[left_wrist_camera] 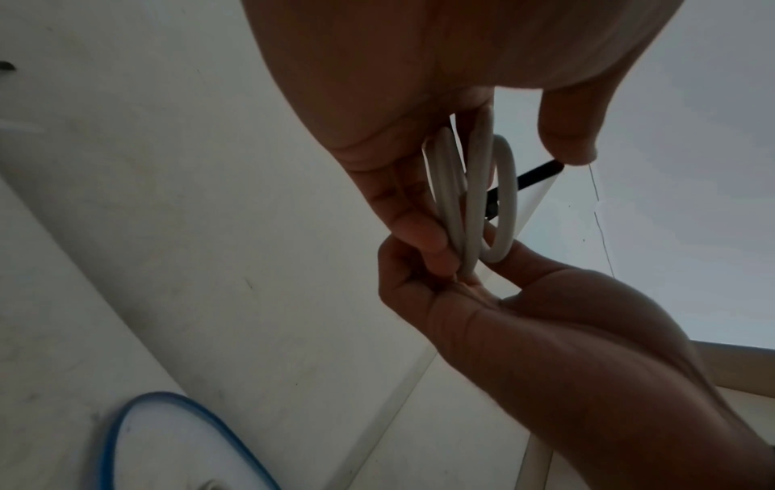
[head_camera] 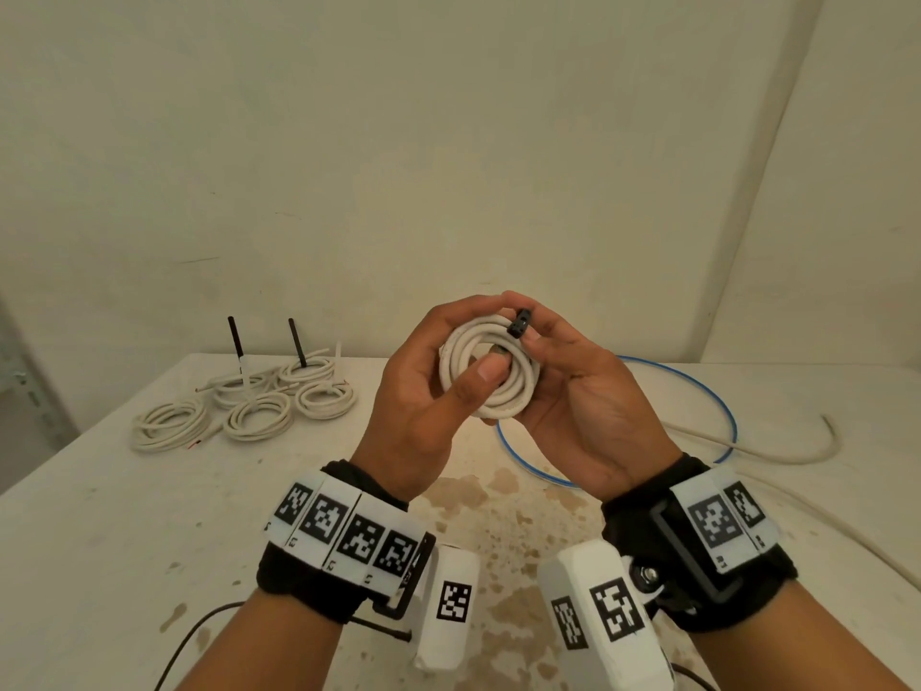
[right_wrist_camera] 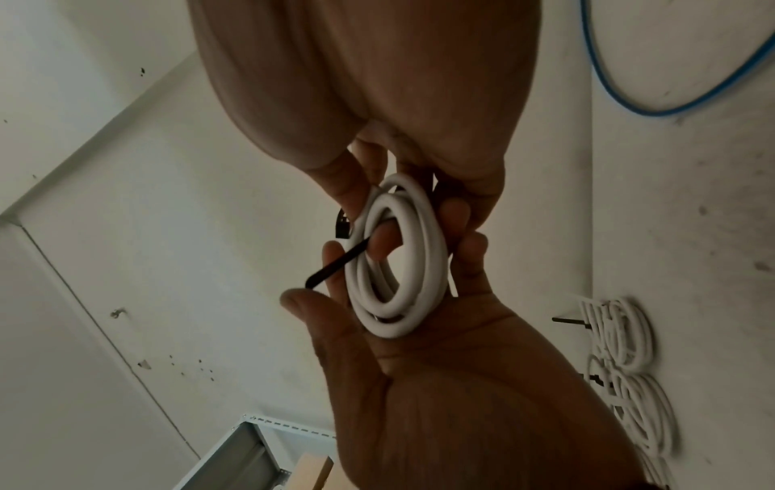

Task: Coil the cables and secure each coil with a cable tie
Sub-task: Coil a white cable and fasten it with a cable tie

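left hand [head_camera: 423, 391] grips white coil [head_camera: 491, 371] above worktop [head_camera: 149, 516], thumb inside so loops stay stacked | right hand [head_camera: 573, 406] pinches black cable tie [head_camera: 520, 324] at coil's top, likely to close it | tie's strap runs through centre, tip-to-head join hidden by fingers | finished coils [head_camera: 249, 406] far left

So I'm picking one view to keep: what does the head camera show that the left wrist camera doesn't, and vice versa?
Head only: the finished coils lying on the table, the loose white cable, and the tie's head at the right hand.
Left wrist only: the coil seen edge-on, with the black cable tie passing through it.
Both: the left hand holding the coil, and the blue cable.
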